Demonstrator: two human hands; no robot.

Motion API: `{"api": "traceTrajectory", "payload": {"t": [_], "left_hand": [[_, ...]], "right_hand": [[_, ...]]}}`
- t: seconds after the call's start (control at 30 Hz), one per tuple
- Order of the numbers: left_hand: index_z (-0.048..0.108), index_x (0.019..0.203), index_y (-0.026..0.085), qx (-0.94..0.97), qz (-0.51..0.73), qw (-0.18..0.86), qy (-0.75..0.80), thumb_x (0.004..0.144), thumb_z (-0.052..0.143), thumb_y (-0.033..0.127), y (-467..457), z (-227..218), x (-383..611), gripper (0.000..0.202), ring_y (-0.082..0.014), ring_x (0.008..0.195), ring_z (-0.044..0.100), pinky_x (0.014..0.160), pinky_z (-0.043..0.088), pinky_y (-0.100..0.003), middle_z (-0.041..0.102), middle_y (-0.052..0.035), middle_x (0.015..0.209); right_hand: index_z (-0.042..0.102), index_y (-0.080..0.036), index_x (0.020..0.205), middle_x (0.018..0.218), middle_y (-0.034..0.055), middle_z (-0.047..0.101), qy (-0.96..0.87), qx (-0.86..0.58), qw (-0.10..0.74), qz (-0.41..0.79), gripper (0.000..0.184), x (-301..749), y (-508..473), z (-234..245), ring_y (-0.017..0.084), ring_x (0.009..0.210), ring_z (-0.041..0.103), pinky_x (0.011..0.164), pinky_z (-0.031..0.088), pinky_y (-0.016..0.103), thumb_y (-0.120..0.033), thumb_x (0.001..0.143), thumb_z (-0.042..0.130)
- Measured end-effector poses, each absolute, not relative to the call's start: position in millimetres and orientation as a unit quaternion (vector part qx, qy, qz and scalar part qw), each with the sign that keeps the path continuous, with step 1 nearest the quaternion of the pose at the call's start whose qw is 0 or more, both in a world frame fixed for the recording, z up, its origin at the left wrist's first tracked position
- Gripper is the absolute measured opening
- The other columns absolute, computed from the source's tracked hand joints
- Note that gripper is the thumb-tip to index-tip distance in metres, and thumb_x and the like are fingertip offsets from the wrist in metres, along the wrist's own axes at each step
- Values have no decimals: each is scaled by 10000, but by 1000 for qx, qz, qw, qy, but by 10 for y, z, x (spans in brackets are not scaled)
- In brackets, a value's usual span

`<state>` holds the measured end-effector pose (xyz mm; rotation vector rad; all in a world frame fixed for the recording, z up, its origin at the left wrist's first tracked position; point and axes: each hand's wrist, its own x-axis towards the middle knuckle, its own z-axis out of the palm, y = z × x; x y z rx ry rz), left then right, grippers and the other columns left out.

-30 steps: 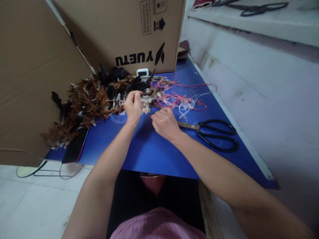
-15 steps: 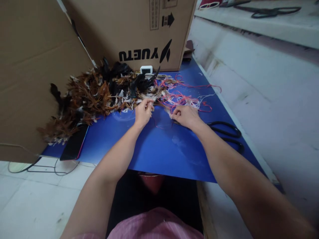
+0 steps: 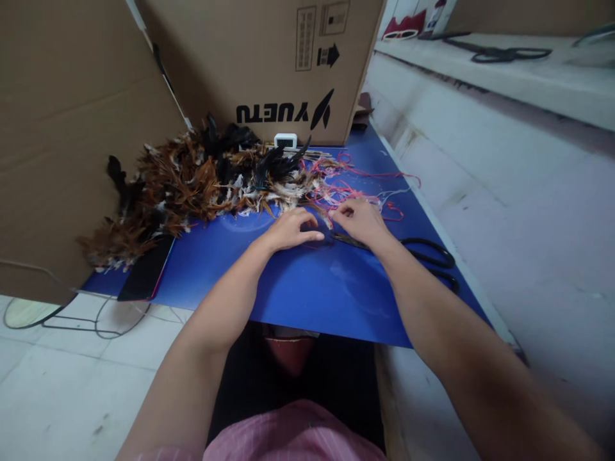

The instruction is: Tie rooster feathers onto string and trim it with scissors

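Note:
My left hand [image 3: 294, 229] hovers over the blue tabletop [image 3: 307, 282], thumb stretched to the right and fingers curved apart from it, nothing visible between them. To its right, my right hand [image 3: 359, 221] is closed in a pinch beside a tangle of pink and white string [image 3: 336, 189]. Something small and pale shows at its fingertips, too small to name. Brown, black and white feathers [image 3: 187, 182] lie heaped behind and left of my left hand. Black-handled scissors [image 3: 425, 254] rest partly under my right wrist, blades pointing left.
Cardboard boxes [image 3: 269, 57] wall off the back and left. A small white digital display [image 3: 285, 140] stands by the back box. A dark phone [image 3: 148, 272] lies at the left table edge. On the ledge at right are another pair of scissors [image 3: 509, 54] and white-framed glasses [image 3: 401, 34].
My left hand has come nearer and moved right, its thumb and fingers spreading from a pinch. The right hand stays closed in nearly the same place. The camera view has shifted slightly.

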<state>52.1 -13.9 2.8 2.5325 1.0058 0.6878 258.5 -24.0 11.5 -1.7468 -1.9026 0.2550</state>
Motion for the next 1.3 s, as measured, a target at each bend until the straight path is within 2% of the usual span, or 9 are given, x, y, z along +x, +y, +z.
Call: {"api": "traceTrajectory", "payload": {"t": [0.13, 0.33, 0.43, 0.53, 0.77, 0.93, 1.07, 1.2, 1.3], "left_hand": [[689, 940, 165, 895, 209, 150, 364, 788, 751, 329, -91, -14, 476, 231, -178, 865, 595, 796, 460, -296, 646, -57, 913], [692, 888, 148, 856, 260, 151, 421, 833, 656, 140, -26, -82, 448, 67, -156, 817, 608, 790, 466, -274, 674, -53, 856], [698, 872, 153, 830, 302, 161, 441, 832, 632, 116, -2, -92, 421, 86, -147, 795, 622, 782, 475, -264, 694, -50, 851], [705, 858, 164, 794, 353, 165, 466, 838, 611, 110, 19, -94, 401, 110, -148, 809, 642, 807, 485, -264, 714, -45, 857], [692, 836, 179, 711, 427, 214, 515, 836, 601, 106, 83, -155, 414, 116, -147, 787, 667, 782, 509, -254, 729, -24, 820], [691, 891, 181, 697, 448, 211, 519, 874, 583, 174, 91, -174, 418, 109, -157, 785, 676, 750, 510, -253, 724, -34, 812], [679, 882, 180, 698, 449, 226, 510, 912, 542, 221, 61, -141, 440, 147, -139, 703, 662, 702, 494, -234, 715, -23, 754], [661, 873, 184, 688, 448, 270, 503, 940, 502, 250, 50, -132, 477, 184, -94, 491, 571, 584, 454, -210, 682, 13, 667], [663, 896, 186, 678, 448, 281, 510, 955, 488, 280, 70, -140, 491, 208, -89, 439, 529, 561, 437, -208, 651, 30, 605]], "right_hand": [[711, -215, 803, 837, 41, 719, -722, -660, 190, 77, 259, 2493, -283, 77, 216, 798, 651, 768, 465, 349, -469, 814, 661], [718, -217, 754, 815, 30, 736, -725, -662, 159, 102, 133, 2348, -260, 47, 197, 810, 664, 755, 453, 303, -243, 826, 608], [713, -207, 716, 775, 24, 728, -710, -657, 204, 151, 112, 2286, -223, 85, 179, 761, 652, 715, 453, 278, -220, 790, 630], [690, -188, 655, 671, 0, 683, -666, -643, 296, 236, 102, 2272, -147, 190, 143, 654, 600, 650, 441, 255, -214, 752, 670], [610, -164, 579, 531, -21, 577, -537, -604, 455, 374, 190, 2357, 243, 690, 83, 501, 486, 525, 412, 221, -110, 736, 703], [523, -156, 641, 577, -15, 540, -508, -604, 505, 349, 249, 2381, 536, 1103, 77, 546, 508, 576, 451, 235, -80, 865, 600], [568, -86, 849, 761, 16, 585, -508, -620, 532, 272, 95, 2403, 738, 1272, 51, 643, 525, 639, 457, 213, -112, 932, 531], [565, -6, 1150, 966, 121, 633, -550, -687, 443, 172, 263, 2507, 939, 1172, 59, 674, 516, 618, 456, 219, -160, 947, 497], [614, 37, 1071, 893, 170, 656, -591, -690, 391, 147, 255, 2628, 1028, 966, 92, 616, 505, 583, 462, 275, -122, 887, 536]]}}
